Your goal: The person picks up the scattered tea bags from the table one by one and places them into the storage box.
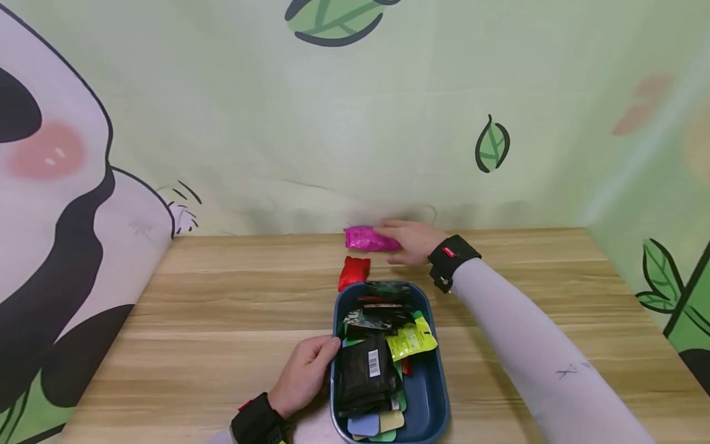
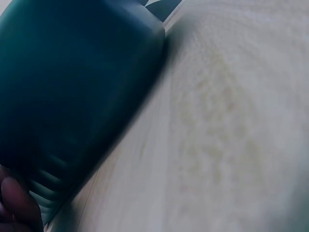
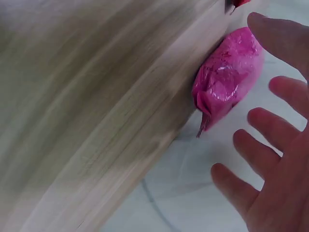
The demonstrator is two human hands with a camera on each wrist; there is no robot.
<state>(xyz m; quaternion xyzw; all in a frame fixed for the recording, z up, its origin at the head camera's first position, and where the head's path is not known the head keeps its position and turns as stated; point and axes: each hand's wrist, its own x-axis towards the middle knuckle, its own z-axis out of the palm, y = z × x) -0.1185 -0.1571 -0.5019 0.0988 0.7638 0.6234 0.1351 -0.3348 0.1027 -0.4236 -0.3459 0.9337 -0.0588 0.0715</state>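
Observation:
In the head view my left hand (image 1: 302,376) holds the left wall of a blue plastic bin (image 1: 438,401), with the thumb at its rim. The left wrist view shows fingertips (image 2: 21,205) low against the bin's outer side. My right hand (image 1: 413,240) is at the right end of a shiny pink packet (image 1: 363,239) by the back wall. In the right wrist view its fingers are spread around the pink packet (image 3: 229,72), without closing on it. A small red packet (image 1: 353,272) lies between the pink packet and the bin.
Inside the bin are black packets (image 1: 360,373), a yellow-green packet (image 1: 412,339) and several coloured cards (image 1: 364,425). The wooden tabletop (image 1: 222,296) ends at a printed fabric wall (image 1: 249,154) behind the pink packet. Another printed wall (image 1: 638,203) stands at the right.

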